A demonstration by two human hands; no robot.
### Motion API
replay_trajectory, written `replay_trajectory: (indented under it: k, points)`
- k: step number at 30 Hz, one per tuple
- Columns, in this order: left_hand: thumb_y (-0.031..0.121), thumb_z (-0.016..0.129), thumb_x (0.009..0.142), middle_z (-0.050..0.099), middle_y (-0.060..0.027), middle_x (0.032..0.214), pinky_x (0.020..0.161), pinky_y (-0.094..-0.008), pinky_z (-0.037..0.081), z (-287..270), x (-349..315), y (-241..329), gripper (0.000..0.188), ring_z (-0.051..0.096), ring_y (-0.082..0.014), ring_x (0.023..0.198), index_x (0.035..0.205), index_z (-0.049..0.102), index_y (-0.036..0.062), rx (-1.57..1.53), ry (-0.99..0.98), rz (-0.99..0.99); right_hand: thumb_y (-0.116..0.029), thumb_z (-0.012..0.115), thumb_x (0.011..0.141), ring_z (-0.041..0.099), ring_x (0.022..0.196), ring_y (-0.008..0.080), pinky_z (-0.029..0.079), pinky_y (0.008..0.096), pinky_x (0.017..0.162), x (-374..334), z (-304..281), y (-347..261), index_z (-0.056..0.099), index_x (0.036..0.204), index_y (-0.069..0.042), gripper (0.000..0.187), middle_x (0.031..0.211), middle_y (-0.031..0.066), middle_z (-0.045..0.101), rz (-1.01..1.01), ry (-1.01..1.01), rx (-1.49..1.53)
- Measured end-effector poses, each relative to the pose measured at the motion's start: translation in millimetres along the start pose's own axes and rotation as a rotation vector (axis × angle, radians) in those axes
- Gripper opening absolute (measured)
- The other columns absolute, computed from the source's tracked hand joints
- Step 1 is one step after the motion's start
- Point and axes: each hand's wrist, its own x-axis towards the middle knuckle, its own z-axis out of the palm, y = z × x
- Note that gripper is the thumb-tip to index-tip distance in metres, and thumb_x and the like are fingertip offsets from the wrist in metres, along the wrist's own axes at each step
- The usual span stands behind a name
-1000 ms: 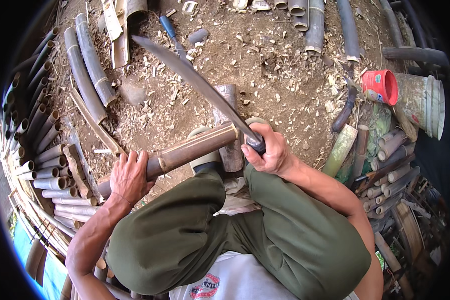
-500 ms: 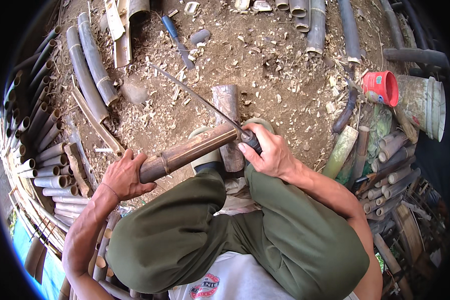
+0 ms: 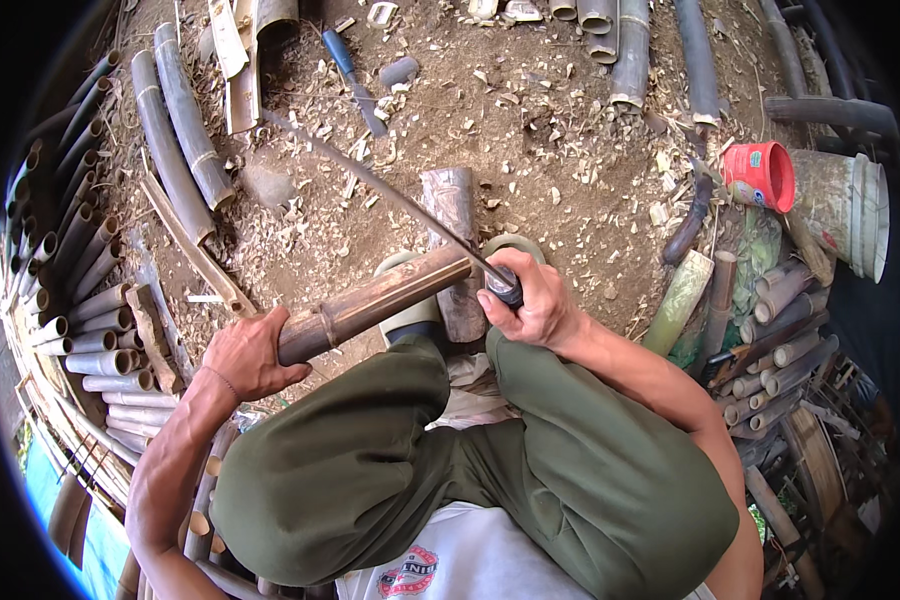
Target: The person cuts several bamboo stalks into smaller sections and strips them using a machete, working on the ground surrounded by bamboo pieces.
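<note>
My left hand [image 3: 248, 352] is wrapped round the lower left end of a short brown bamboo piece [image 3: 375, 302], which has a raised node ring and slants up to the right. Beneath its far end lies a flat wooden block [image 3: 452, 198] on the ground between my feet. The dark handle of a long machete [image 3: 380, 188] is gripped in my right hand [image 3: 538, 305]. The blade points up and left, crossing above the block and the bamboo's right end. Whether it touches the bamboo, I cannot tell.
Wood chips litter the dirt. A blue-handled tool [image 3: 342, 55] and a grey stone [image 3: 400, 71] lie ahead. Bamboo poles [image 3: 170, 130] lie left, beside stacked cut bamboo [image 3: 105, 342]. To the right are a red tub [image 3: 770, 177], a dirty pale bucket [image 3: 840, 205] and more bamboo.
The machete's tip has swung a little up and to the left, and the blade's side shows more. My right wrist has turned slightly. The left hand and bamboo have hardly moved.
</note>
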Motion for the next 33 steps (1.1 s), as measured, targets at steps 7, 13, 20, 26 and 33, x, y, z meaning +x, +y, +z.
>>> replay_trajectory:
  k: [7, 13, 20, 26, 33]
  points:
    - [0.05, 0.073, 0.078, 0.066, -0.0285, 0.091, 0.086, -0.0519, 0.05, -2, 4, -1, 0.067, 0.065, -0.0442, 0.092, 0.116, 0.052, -0.0015, -0.048, 0.052, 0.036, -0.031, 0.057, 0.097, 0.066, 0.094, 0.048, 0.054, 0.053, 0.081, 10, -2, 52, 0.048, 0.117, -0.001, 0.038, 0.098, 0.0276, 0.067, 0.453, -0.426, -0.141]
    - [0.056, 0.074, 0.078, 0.056, -0.0244, 0.108, 0.088, -0.052, 0.05, -5, -10, 6, 0.078, 0.063, -0.0448, 0.099, 0.134, 0.051, 0.0081, 0.052, -0.06, -0.033, -0.031, 0.062, 0.095, 0.067, 0.089, 0.0451, 0.056, 0.0495, 0.077, -11, 9, 43, 0.054, 0.119, -0.001, 0.039, 0.096, 0.0249, 0.068, 0.295, -0.144, -0.056]
    - [0.057, 0.073, 0.079, 0.065, -0.0253, 0.099, 0.083, -0.0526, 0.053, -8, -7, 5, 0.069, 0.067, -0.0445, 0.093, 0.122, 0.056, 0.0053, -0.004, -0.043, -0.004, -0.022, 0.069, 0.091, 0.07, 0.075, 0.0348, 0.058, 0.0421, 0.065, -11, 7, 26, 0.056, 0.112, -0.001, 0.032, 0.088, 0.0194, 0.068, -0.052, 0.034, -0.076]
    - [0.053, 0.074, 0.079, 0.069, -0.0245, 0.09, 0.082, -0.0515, 0.053, -12, -12, 8, 0.063, 0.069, -0.0428, 0.09, 0.113, 0.056, 0.0025, 0.033, -0.045, -0.046, -0.028, 0.064, 0.095, 0.07, 0.08, 0.0415, 0.057, 0.0469, 0.069, -11, 3, 27, 0.053, 0.111, 0.0, 0.034, 0.088, 0.0239, 0.067, 0.213, -0.165, 0.008]
    - [0.047, 0.076, 0.077, 0.063, -0.0202, 0.095, 0.08, -0.0506, 0.053, 0, -10, 12, 0.058, 0.065, -0.0395, 0.096, 0.111, 0.055, 0.0048, 0.126, 0.133, -0.025, -0.026, 0.065, 0.094, 0.07, 0.078, 0.0385, 0.056, 0.0439, 0.065, -22, 10, 53, 0.053, 0.115, -0.003, 0.034, 0.088, 0.0221, 0.067, 0.212, -0.21, -0.243]
